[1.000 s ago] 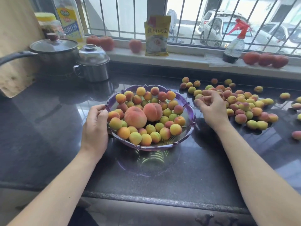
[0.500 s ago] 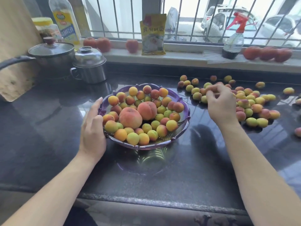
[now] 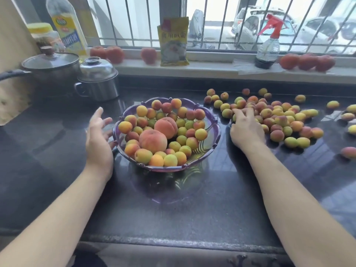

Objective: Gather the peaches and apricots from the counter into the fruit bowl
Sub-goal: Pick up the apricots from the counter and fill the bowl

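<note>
A purple plastic fruit bowl [image 3: 215, 130] stands mid-counter, heaped with small apricots and two large peaches [image 3: 153, 141]. My left hand [image 3: 99, 139] hovers just left of the bowl's rim, fingers spread, holding nothing. My right hand [image 3: 245, 128] lies palm down on the left edge of a pile of loose apricots [image 3: 285, 120] right of the bowl. Its fingers curl over a few fruits, and whether any is gripped is hidden. More apricots are scattered to the far right [image 3: 348, 152].
A lidded dark pot [image 3: 51, 68] and a steel lidded mug [image 3: 98, 79] stand at the back left. The windowsill holds red fruits [image 3: 306, 61], a yellow packet [image 3: 173, 42], a spray bottle [image 3: 267, 49] and an oil bottle [image 3: 67, 26]. The counter's front edge [image 3: 173, 241] runs below.
My left hand has come off the bowl's rim and spread its fingers. My right hand has dropped from a raised pinch onto the near edge of the apricot pile.
</note>
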`<state>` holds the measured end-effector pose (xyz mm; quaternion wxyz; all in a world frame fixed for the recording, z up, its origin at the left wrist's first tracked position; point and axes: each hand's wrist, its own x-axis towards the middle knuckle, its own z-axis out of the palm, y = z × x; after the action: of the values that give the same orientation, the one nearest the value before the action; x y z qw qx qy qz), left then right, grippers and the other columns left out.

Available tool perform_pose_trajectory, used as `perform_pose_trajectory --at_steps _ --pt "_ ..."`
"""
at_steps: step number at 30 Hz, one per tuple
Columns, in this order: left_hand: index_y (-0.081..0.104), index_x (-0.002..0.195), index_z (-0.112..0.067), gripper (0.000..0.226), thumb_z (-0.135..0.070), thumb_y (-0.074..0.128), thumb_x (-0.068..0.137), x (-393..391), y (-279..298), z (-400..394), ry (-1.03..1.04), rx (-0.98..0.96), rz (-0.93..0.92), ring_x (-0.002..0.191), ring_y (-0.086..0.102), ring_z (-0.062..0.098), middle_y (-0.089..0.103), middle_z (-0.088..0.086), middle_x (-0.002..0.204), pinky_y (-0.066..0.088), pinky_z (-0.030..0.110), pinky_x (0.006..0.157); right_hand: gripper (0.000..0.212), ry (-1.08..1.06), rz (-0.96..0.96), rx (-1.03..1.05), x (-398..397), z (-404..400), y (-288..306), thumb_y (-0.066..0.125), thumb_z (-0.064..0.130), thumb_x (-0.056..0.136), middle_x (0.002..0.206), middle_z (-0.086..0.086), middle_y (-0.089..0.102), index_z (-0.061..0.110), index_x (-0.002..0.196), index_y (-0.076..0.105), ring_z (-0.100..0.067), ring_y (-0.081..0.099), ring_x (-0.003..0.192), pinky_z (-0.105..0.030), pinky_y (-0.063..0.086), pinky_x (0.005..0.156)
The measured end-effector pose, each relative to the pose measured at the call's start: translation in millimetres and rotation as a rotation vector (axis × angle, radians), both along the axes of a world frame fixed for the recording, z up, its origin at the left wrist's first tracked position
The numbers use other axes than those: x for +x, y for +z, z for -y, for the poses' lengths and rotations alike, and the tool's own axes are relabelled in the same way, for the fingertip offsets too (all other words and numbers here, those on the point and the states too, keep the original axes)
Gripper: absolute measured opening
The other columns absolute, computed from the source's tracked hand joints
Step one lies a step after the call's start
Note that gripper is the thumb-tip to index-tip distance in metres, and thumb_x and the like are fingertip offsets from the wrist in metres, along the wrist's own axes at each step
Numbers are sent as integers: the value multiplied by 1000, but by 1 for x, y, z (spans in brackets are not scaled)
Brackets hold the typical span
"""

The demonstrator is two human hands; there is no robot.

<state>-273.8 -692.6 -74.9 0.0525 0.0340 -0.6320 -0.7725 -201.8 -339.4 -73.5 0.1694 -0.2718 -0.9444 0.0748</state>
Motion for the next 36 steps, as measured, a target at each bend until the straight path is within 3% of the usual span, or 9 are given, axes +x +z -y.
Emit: perform_pose_trajectory --at_steps 3,6,14,18,24,27,31,33,36 --pt "65 144 -31 51 -55 57 100 -12 -11 1 -122 38 69 128 70 28 72 6 138 57 46 103 33 -71 -40 -6 -4 -3 -3 55 18 99 142 -17 36 13 131 55 -43 59 107 -45 52 85" --pt "63 148 -19 58 -37 57 94 -2 -12 -5 -139 -81 -63 123 72 17 72 2 135 58 34 100 19 -91 -55 20 -6 -2 -4 58 14 98 135 -17 39 11 117 59 -40 60 97 -42 51 76" --pt "52 155 -28 68 -27 43 87 7 -10 -8 -200 -130 -185 130 64 3 61 -13 143 56 21 100 29 -30 -41 -26 1 -8 4 62 10 96 128 -16 49 10 125 61 -37 58 107 -42 51 89" --pt "57 147 -39 66 -19 43 86 14 -13 -8 -178 -263 -307 135 59 6 62 -18 142 50 37 116 29 -42 100 -83 6 -12 12 65 16 95 123 -13 58 14 124 65 -33 60 101 -42 54 87" --pt "52 137 -71 54 -45 42 91 5 -14 -2 56 -254 -350 138 52 24 54 -19 129 40 63 119 28 348 -448 -499 32 23 54 73 34 91 100 6 69 19 113 66 -8 66 90 -21 54 77" --pt "52 139 -62 51 -46 40 92 5 -14 -4 63 -276 -361 138 50 23 51 -23 125 38 62 120 19 556 -230 -411 37 52 69 75 38 88 94 11 65 27 99 65 -7 60 90 -24 49 75" --pt "61 132 -59 44 -54 41 93 1 -13 -3 -18 -226 -261 135 58 22 59 -13 131 45 60 116 23 475 226 101 24 79 82 67 51 89 90 7 57 30 94 62 -19 47 94 -39 38 82" --pt "63 129 -61 42 -58 44 91 -3 -13 -3 -83 -190 -204 133 63 23 65 -2 138 48 60 115 23 451 258 210 19 84 84 64 52 91 90 5 58 29 93 64 -20 46 94 -40 38 84" --pt "60 139 -50 49 -53 46 93 -1 -13 -4 -122 -146 -176 132 65 21 67 2 143 51 57 115 15 468 3 -76 29 80 80 67 43 93 92 8 60 28 93 66 -14 51 89 -33 46 81"
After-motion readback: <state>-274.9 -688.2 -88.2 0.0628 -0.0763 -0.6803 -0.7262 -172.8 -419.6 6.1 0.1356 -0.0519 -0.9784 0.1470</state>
